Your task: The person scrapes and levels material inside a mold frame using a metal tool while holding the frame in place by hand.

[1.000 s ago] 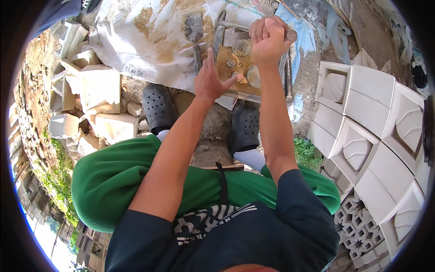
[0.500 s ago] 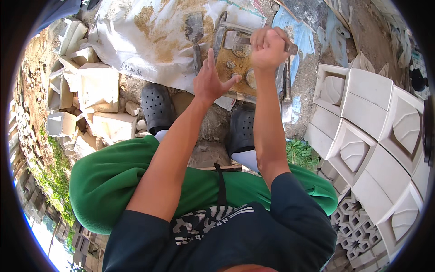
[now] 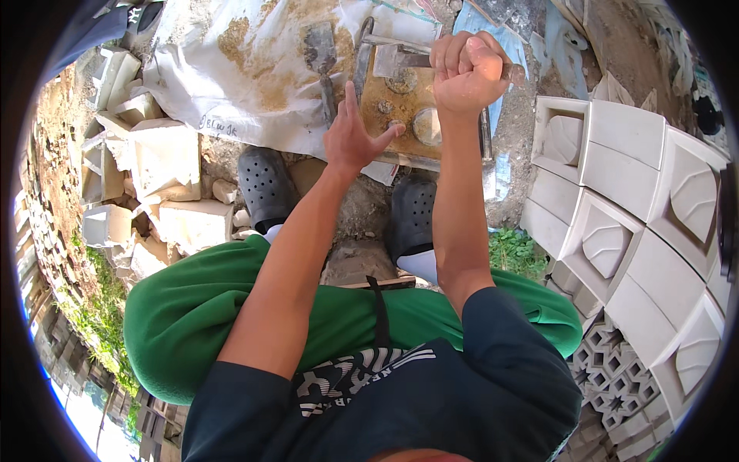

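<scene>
While the hammer [image 3: 400, 58] is gripped in the fisted right hand [image 3: 467, 71], the open left hand [image 3: 352, 138], spread on the rusty plate [image 3: 400, 115], could be struck; fingers lie near the impact zone.

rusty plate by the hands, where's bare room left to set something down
Bare ground shows between the two black clogs, below the rusty plate. The white sheet left of the trowel is open. The plate itself is crowded: left hand, right hand gripping a hammer.
</scene>
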{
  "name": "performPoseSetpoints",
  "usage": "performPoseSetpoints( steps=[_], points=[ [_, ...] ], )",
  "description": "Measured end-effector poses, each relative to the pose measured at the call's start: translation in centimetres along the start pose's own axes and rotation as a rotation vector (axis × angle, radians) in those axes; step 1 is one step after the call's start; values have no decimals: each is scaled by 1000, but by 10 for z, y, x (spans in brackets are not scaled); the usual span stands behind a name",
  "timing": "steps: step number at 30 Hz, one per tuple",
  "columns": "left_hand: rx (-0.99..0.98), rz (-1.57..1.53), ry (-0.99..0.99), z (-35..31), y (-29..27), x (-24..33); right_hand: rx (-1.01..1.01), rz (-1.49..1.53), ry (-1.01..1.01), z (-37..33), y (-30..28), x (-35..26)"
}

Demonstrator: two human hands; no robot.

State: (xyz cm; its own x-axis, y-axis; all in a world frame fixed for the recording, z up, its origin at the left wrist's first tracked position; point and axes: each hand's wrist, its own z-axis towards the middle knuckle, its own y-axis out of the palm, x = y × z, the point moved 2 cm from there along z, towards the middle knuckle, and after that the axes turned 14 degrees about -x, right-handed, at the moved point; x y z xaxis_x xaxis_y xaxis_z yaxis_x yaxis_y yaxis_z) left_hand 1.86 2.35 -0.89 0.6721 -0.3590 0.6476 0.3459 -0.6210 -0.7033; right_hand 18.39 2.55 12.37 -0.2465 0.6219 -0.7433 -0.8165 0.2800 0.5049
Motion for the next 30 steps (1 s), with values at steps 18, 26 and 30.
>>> performPoseSetpoints(
  steps=[18, 26, 30],
  points=[
    [56, -4, 24, 0, 1, 0, 47, -118, 21, -18, 6, 7],
    [88, 20, 62, 1, 4, 0, 87, -85, 17, -27, 9, 8],
    [86, 50, 58, -1, 3, -3, 80, -134, 110, -13, 17, -1]
  ],
)
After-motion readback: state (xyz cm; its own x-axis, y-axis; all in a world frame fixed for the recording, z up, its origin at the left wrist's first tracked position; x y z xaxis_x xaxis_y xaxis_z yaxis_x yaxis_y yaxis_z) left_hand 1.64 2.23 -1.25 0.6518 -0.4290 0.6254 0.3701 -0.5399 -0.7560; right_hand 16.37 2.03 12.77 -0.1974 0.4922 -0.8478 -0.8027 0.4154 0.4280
